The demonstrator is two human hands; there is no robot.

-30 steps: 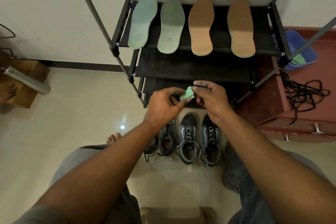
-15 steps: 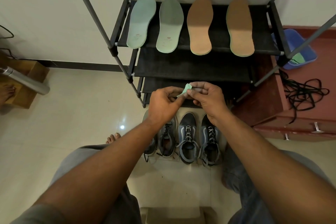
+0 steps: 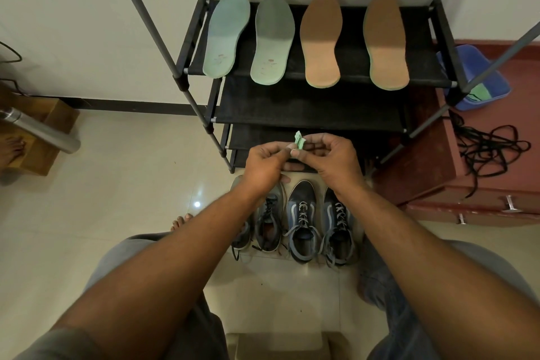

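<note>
Tiled floor (image 3: 117,184), shoe rack (image 3: 309,118) just beyond. I see L hand (image 3: 264,164) & R hand (image 3: 333,161) meeting above the sneakers (image 3: 302,222), both pinching a crumpled green scrap (image 3: 299,142) betw. fingertips, raised prob. to unfold it. Insoles (image 3: 273,41) lie on a shelf farther beyond.

Inspection finds no legible text, brand, number or sign. Faint reddish print marks sit near the heel end of the left green insole (image 3: 225,35) and of the green insole beside it (image 3: 273,38) on the shoe rack (image 3: 321,102); both are too blurred to read.
</note>
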